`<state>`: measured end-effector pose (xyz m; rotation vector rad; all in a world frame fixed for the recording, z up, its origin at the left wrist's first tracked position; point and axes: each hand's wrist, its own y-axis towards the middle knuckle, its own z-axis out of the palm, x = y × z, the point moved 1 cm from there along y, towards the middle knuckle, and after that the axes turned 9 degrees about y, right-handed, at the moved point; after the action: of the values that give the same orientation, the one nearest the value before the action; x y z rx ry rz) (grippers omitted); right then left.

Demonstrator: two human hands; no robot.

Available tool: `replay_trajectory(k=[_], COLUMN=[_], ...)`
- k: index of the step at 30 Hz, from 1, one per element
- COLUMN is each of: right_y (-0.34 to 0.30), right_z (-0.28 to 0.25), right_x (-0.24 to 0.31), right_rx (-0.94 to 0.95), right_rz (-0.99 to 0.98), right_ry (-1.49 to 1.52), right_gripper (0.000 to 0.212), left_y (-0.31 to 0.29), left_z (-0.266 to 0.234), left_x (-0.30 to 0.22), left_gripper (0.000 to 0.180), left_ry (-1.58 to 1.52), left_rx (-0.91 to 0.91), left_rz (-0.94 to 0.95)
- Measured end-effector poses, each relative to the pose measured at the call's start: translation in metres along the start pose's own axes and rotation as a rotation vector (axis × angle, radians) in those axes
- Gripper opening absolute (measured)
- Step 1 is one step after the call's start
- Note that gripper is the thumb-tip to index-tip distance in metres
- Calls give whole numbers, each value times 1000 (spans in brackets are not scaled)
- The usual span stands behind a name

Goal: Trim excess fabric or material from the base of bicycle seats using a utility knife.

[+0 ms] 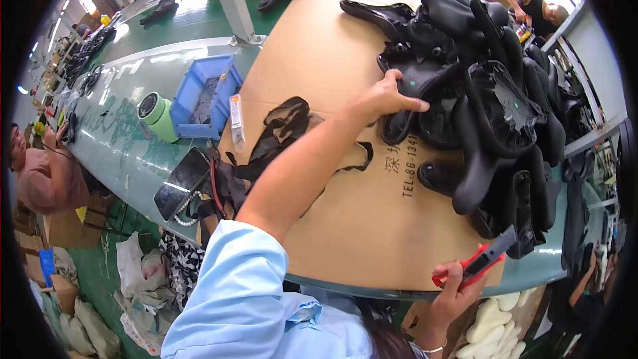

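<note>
A large pile of glossy black bicycle saddles [505, 106] covers the right half of the cardboard-topped table. My left hand [389, 98] reaches over to the pile's near-left side. Its fingers and thumb are closed on the edge of one black bicycle saddle [417, 81], whose hollow underside faces up. At the table's front edge, my right hand [454, 296] grips a red and grey utility knife [484, 262], its grey end pointing up and right, below the pile. Black fabric scraps [286, 129] lie on the cardboard, partly behind my left forearm.
Left of the cardboard [359, 226] are a blue bin [205, 96], a green round container [158, 116], a clear tube [236, 123] and a dark phone [181, 183]. A metal post [230, 0] rises behind. White saddle-shaped pads [493, 326] lie below the table's edge. Other people work around.
</note>
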<state>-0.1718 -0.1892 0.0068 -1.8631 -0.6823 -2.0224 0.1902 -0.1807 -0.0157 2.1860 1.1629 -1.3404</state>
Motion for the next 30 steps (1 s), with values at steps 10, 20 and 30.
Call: replay_trajectory(k=[10, 20, 30], right_y=[0, -9, -3], right_z=[-9, -41, -36], right_x=[-20, -24, -17], right_rx=[75, 228, 351], right_rz=[257, 396, 74], right_ry=[-10, -194, -395], right_gripper=[38, 33, 42], left_y=[-199, -264, -229], left_z=[67, 69, 82], left_x=[31, -33, -14], left_gripper=[67, 21, 9], left_ry=[-210, 347, -10], left_rx=[-125, -187, -281], left_rz=[133, 330, 54])
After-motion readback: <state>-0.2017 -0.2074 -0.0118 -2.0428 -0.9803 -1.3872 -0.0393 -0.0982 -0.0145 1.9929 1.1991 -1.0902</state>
